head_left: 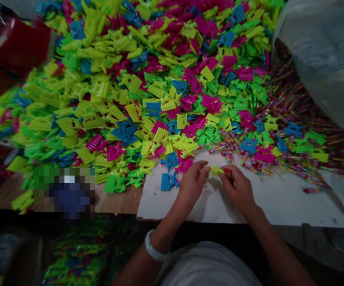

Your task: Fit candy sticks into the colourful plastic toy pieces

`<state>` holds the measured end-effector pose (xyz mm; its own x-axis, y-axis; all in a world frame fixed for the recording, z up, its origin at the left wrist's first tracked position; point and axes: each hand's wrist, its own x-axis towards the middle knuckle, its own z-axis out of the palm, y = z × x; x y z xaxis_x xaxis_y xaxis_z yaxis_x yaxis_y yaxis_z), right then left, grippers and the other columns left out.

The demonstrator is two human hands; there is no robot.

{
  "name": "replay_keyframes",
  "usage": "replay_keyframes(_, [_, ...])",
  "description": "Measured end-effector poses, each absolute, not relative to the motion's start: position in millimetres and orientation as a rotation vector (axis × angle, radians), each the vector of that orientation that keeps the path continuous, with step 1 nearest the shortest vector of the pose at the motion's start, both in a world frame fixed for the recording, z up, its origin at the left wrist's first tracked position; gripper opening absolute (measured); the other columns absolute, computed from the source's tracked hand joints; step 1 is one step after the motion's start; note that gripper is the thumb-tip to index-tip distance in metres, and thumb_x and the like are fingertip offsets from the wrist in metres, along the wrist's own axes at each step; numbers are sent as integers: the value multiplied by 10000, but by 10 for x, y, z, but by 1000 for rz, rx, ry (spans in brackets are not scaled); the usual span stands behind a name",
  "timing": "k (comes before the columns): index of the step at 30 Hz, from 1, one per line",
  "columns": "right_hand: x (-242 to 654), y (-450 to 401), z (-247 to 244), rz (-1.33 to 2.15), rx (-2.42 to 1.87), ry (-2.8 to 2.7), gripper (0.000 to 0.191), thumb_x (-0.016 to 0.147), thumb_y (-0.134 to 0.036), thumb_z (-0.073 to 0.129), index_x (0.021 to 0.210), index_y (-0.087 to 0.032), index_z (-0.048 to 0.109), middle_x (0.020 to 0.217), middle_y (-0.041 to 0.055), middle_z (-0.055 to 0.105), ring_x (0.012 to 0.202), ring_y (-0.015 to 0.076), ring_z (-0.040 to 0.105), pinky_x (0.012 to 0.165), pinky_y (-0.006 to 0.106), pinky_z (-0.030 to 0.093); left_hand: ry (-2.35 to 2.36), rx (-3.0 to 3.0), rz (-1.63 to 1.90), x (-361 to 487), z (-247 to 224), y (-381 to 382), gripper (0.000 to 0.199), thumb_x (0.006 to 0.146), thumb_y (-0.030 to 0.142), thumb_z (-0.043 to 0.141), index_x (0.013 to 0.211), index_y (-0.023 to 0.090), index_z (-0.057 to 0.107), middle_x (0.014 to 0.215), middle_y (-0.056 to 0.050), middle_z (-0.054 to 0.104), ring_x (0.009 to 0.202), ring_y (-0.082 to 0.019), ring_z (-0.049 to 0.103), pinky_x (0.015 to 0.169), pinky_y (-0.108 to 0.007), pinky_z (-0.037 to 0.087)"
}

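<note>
Over the white board [166, 208], a small yellow plastic piece [215, 171] is held between my two hands. My left hand [193, 180] is closed, thumb and fingers pinching its left end. My right hand [238, 186] is also closed at its right end, with a small red-tipped stick [227, 171] showing at the fingertips. Whether the stick is joined to the piece cannot be made out. Close to my left hand lie a blue slotted plastic piece [169, 181] and a pink one [184, 162].
A high heap of slotted plastic pieces [124, 103] in several colours covers the table's back and left. Thin colourful sticks [309, 107] pile up at right beside a clear plastic bag [323, 51]. A red machine [17, 47] stands far left. One stick [313, 190] lies apart.
</note>
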<state>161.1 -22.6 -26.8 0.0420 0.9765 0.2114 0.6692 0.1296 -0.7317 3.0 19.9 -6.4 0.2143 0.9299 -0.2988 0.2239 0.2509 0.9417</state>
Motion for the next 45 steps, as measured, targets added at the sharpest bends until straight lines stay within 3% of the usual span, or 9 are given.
replay_keyframes(3, [1596,-311,-257,372,-1418,-1920,154,873,-260,488,1004,-223,559,903,67,659,843,201,614,771,353,509,1179,1066,601,20,-4,190,375,839,503,448,859,157,592,678,-19,600,604,-143,584,539,-267,489])
replay_keyframes(6, [1577,-406,-236,645,-1417,-1946,315,849,-352,551,1125,-212,490,883,50,645,721,175,607,637,300,519,1101,1042,654,5,0,186,286,818,435,514,805,158,582,667,6,575,602,-115,541,565,-242,455])
replay_keyframes(8, [1586,-436,-215,807,-1529,-1811,339,885,-381,489,1171,-207,438,846,30,628,633,149,586,550,265,494,1130,1106,713,-8,-24,184,223,800,376,549,816,156,581,683,15,565,622,-107,515,571,-229,425])
replay_keyframes(11, [1628,-412,-195,769,-1626,-1726,234,941,-341,363,1089,-209,486,873,42,631,726,162,616,642,277,507,1199,1229,722,-21,-46,171,191,809,347,537,800,160,576,679,23,538,636,-108,488,577,-229,398])
replay_keyframes(17, [1684,-325,-236,661,-1604,-1799,258,944,-318,370,1100,-199,537,1042,83,643,957,193,611,830,323,498,1239,1328,695,-7,13,130,184,835,337,494,818,169,568,695,19,523,653,-117,478,596,-243,382])
replay_keyframes(35, [1674,-297,-272,626,-1590,-1784,227,925,-306,445,1062,-184,579,988,73,666,912,176,624,810,296,507,1319,1371,688,51,52,107,187,862,346,444,807,186,524,689,24,489,652,-129,463,599,-257,343])
replay_keyframes(45, [1595,-366,-347,591,-1463,-1897,215,916,-246,419,1094,-196,529,951,76,650,864,181,628,758,318,529,1489,1345,718,97,20,35,154,873,278,420,745,200,460,695,25,484,681,-143,480,628,-273,340])
